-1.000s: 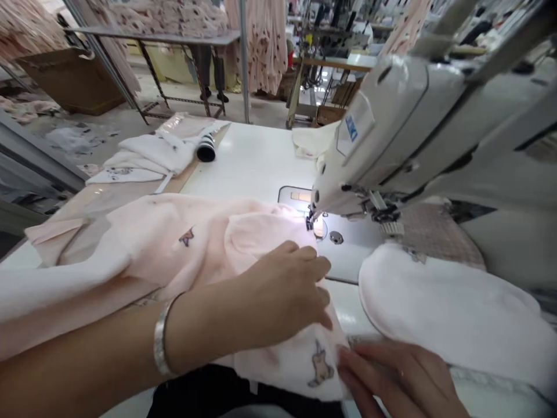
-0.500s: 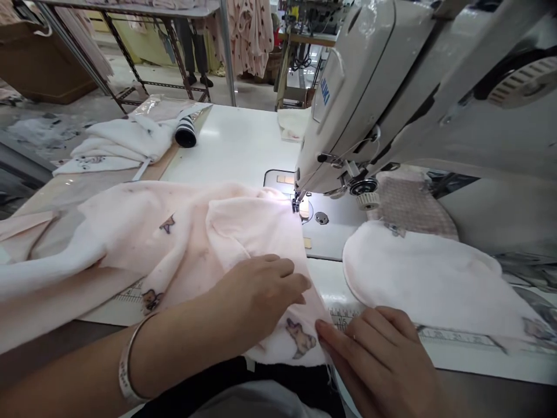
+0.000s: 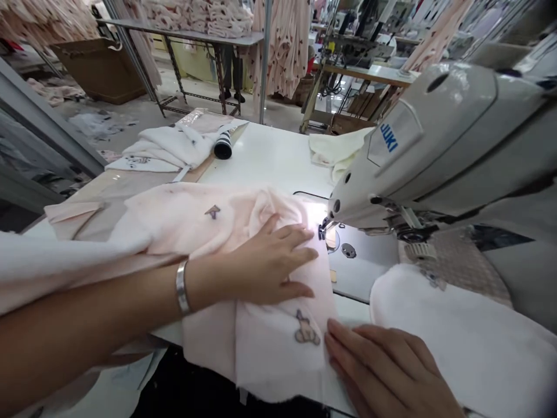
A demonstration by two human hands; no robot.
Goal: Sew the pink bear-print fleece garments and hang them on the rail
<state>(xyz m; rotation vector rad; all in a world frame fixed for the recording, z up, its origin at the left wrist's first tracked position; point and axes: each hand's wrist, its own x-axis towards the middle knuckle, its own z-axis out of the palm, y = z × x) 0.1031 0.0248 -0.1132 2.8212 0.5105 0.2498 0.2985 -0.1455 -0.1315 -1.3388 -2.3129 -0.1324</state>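
A pale pink fleece garment piece (image 3: 243, 232) with small animal prints lies across the white sewing table, its edge running up to the needle and presser foot (image 3: 324, 229) of a JUKI sewing machine (image 3: 435, 151). My left hand (image 3: 270, 261), with a silver bangle (image 3: 183, 287) at the wrist, lies flat on the fabric with fingers spread, close to the foot. My right hand (image 3: 383, 371) is near the front table edge, its fingertips on the fabric's edge. Beside it rests a rounded white fabric piece (image 3: 461, 342). The thumb of my right hand is hidden.
A steel needle plate (image 3: 348, 251) is lit right of the foot. Folded white cloth (image 3: 169, 148) and a striped roll (image 3: 223, 145) sit on the table's far left, cream cloth (image 3: 335, 151) behind the machine. Racks of pink garments and a person's legs (image 3: 230, 75) stand beyond.
My left hand has opened from curled fingers to a flat spread and moved nearer the needle. The pink fabric has shifted toward the foot, and the view has swung slightly.
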